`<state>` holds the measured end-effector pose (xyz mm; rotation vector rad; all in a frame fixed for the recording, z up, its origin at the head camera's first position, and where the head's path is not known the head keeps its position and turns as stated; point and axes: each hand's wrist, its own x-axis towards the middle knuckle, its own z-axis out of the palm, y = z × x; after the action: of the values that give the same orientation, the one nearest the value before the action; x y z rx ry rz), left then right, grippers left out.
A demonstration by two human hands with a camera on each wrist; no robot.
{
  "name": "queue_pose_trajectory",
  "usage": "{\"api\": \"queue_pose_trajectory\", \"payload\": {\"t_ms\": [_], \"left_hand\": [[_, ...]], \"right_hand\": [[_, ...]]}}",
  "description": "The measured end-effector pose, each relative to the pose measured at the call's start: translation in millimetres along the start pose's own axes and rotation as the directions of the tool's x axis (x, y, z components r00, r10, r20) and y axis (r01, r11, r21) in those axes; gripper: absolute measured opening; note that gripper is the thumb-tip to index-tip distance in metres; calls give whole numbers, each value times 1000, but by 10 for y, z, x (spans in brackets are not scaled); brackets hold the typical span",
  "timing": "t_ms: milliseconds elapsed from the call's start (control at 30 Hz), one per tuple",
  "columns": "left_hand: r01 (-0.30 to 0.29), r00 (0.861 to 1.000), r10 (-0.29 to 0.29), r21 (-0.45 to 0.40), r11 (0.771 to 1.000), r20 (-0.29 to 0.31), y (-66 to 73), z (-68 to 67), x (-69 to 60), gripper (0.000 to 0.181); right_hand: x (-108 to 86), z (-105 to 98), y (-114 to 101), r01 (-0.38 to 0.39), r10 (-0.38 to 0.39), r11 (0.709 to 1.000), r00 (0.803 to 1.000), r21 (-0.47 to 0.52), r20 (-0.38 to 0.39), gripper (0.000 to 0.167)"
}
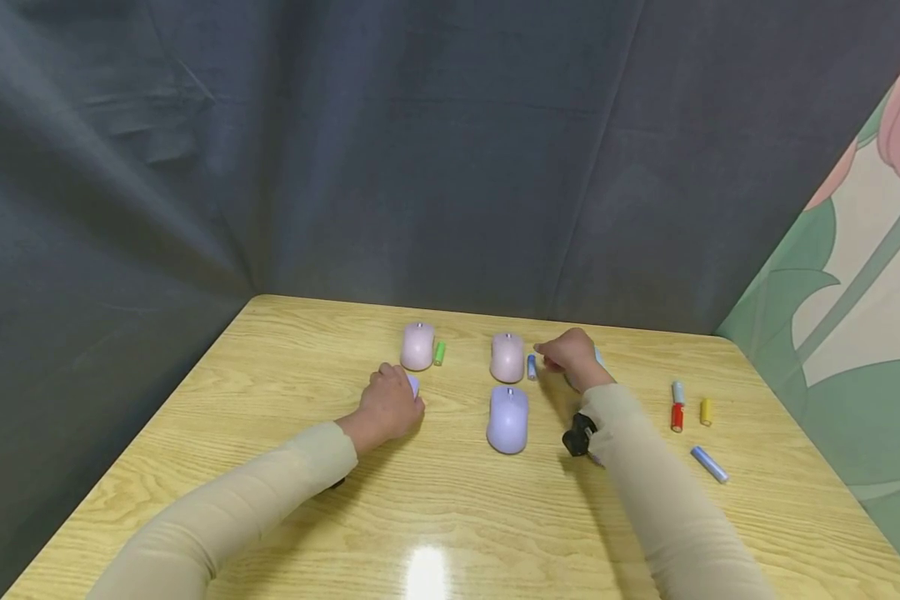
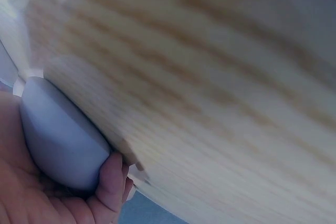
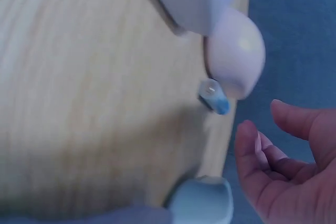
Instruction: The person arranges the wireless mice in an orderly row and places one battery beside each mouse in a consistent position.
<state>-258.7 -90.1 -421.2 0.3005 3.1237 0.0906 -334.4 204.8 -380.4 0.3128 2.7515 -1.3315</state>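
My left hand [image 1: 390, 402] grips a lavender computer mouse [image 2: 63, 135], its fingers curled around the shell; in the head view the hand covers most of it. My right hand [image 1: 572, 356] is above the table beside a blue battery [image 1: 532, 367]. Its thumb and fingers stand apart with nothing between them in the right wrist view. That battery [image 3: 214, 97] lies next to a pink mouse [image 1: 507, 358]. Nearer me sits another lavender mouse [image 1: 507, 419]. Partly hidden by the right hand is a light blue mouse [image 3: 202, 203].
At the back left a pink mouse [image 1: 417, 347] has a green battery [image 1: 439, 353] beside it. On the right lie a light blue battery [image 1: 678, 393], a red battery [image 1: 677, 417], a yellow battery [image 1: 706, 412] and a longer blue battery [image 1: 710, 464]. A dark curtain [image 1: 435, 167] hangs behind the table.
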Motion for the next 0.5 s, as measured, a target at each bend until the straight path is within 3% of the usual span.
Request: {"api": "queue_pose_trajectory", "payload": {"t_ms": [133,500], "left_hand": [[7,1000,-7,-18,1000,-3,-1,29,17,56],[8,1000,-8,-10,1000,-1,-2,1,-29,56]], "right_hand": [[-35,-137,-34,-13,13,1000,1000,-1,12,31],[-187,-506,-7,16,-21,992,999,122,38,39]]}}
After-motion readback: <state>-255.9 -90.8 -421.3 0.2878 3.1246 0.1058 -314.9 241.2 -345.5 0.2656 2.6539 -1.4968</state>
